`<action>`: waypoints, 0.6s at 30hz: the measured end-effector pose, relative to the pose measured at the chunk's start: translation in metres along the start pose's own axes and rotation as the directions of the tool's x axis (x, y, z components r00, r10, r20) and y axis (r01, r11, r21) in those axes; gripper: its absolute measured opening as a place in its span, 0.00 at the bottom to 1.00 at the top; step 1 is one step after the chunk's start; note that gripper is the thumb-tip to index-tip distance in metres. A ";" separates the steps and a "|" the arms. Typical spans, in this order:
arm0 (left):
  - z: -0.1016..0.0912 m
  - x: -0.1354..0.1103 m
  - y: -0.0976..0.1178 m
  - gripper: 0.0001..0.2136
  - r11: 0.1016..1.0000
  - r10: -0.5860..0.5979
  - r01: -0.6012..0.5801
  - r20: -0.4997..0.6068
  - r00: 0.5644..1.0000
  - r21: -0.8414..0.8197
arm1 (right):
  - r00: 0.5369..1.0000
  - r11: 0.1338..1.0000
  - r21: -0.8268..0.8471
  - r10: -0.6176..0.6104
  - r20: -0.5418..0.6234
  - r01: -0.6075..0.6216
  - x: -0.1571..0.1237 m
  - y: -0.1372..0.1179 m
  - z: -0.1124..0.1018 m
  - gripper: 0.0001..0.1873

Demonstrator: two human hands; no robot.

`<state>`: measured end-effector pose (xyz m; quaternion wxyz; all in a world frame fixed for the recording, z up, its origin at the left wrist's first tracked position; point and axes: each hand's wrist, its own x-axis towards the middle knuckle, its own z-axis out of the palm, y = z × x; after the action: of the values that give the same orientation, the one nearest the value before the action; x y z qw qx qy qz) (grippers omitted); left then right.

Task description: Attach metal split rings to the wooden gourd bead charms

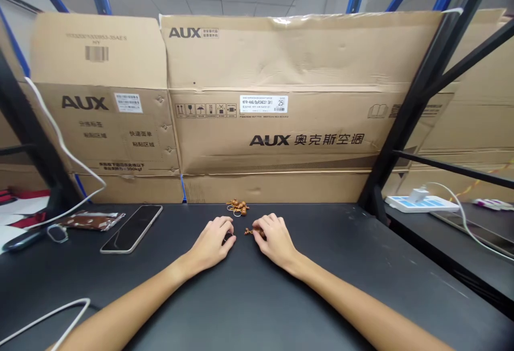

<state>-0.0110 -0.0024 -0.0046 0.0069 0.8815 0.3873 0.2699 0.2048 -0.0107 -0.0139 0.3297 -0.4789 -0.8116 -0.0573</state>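
My left hand (213, 241) rests on the dark table with its fingers curled. At its fingertips shows what looks like a thin metal key ring (232, 234), mostly hidden by the hand. To the right, my right hand (276, 239) closes its thumb and fingers around a brown beaded keychain (248, 231). Part of that keychain sticks out on the left, and more brown beads lie under the fingers. Just beyond both hands is a small pile of brown keychains (240, 206) with metal rings, touched by neither hand.
A phone (131, 229) lies left of my hands, beside a brown packet (92, 220) and a white cable (60, 131). Large cardboard boxes (305, 62) stand along the back edge. At right are a black rack post (401, 126) and a power strip (436, 204).
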 end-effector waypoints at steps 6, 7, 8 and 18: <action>0.002 0.003 -0.014 0.08 0.998 -0.039 0.036 0.058 0.998 0.053 | 0.998 0.995 -0.088 0.050 0.028 -0.048 0.000 0.003 0.001 0.08; 0.002 0.004 -0.017 0.08 0.996 -0.056 0.051 0.060 0.997 0.067 | 0.997 0.995 -0.076 0.067 0.043 -0.063 0.000 0.004 0.001 0.07; 0.002 0.004 -0.020 0.08 0.994 -0.072 0.067 0.054 0.996 0.083 | 0.994 0.995 -0.056 0.088 0.064 -0.084 0.000 0.006 0.002 0.07; 0.001 0.021 -0.015 0.15 0.974 0.021 -0.040 0.090 0.996 0.221 | 0.980 0.983 0.133 0.104 0.171 -0.128 0.005 0.015 0.009 0.08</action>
<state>-0.0087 0.0226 0.0017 -0.0791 0.8936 0.4008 0.1861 0.2113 0.0045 -0.0215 0.2984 -0.5036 -0.8086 0.0600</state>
